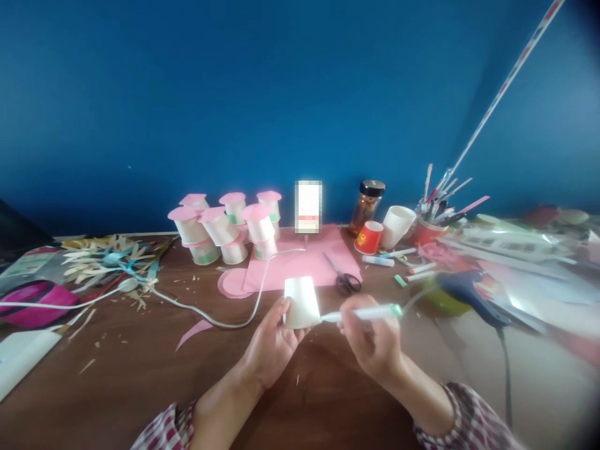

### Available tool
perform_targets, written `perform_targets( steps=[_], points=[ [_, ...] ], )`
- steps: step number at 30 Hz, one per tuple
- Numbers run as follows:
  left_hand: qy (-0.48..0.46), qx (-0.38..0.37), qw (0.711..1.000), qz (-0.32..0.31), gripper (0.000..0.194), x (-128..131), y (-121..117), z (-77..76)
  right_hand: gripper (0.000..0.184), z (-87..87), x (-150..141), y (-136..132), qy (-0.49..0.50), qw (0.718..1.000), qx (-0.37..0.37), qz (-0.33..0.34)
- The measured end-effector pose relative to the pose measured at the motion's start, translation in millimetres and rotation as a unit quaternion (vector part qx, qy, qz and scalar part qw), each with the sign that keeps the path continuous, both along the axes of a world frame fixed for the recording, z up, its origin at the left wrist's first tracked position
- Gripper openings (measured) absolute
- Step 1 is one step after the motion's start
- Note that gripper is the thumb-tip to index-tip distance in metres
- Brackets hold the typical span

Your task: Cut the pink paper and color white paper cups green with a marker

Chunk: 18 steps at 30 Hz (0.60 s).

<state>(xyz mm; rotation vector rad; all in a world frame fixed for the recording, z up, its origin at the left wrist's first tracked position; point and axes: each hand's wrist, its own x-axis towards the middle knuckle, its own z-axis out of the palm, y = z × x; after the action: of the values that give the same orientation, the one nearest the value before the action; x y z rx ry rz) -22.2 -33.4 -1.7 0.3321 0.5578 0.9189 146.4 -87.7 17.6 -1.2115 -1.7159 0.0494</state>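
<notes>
A small white paper cup [302,302] is gripped by my left hand [276,340], thumb on its near side and fingers beneath. My right hand [372,340] is closed around a white marker [370,313] with a green end. The marker's tip points left and is at the cup's lower right edge; whether it touches cannot be told. Just beyond the hands lie black-handled scissors [348,283] on a pink paper sheet [300,262]. Round pink paper pieces [232,284] lie left of the cup.
Several white cups with pink tops [219,226] stand at the back left. A white cable [197,312] crosses the table. On the right are a red cup [368,237], a jar [368,206], a blue glue gun [473,294] and loose markers. Cut scraps [112,259] lie left.
</notes>
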Motion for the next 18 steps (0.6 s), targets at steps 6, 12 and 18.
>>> perform_targets(
  steps=[6, 12, 18],
  points=[
    [0.01, 0.022, 1.0, 0.001, 0.031, 0, -1, 0.9, 0.014, 3.1, -3, -2, -0.012, 0.997, 0.068, 0.014],
    [0.032, 0.018, 0.999, -0.004, 0.039, 0, 1, 4.3, 0.013, 12.5, -10, -5, -0.03, 0.998, 0.041, 0.032],
    [0.019, 0.049, 0.998, 0.021, 0.028, -1, 2, -0.8, 0.013, 7.7, -10, -2, -0.039, 0.998, 0.046, 0.036]
  ],
)
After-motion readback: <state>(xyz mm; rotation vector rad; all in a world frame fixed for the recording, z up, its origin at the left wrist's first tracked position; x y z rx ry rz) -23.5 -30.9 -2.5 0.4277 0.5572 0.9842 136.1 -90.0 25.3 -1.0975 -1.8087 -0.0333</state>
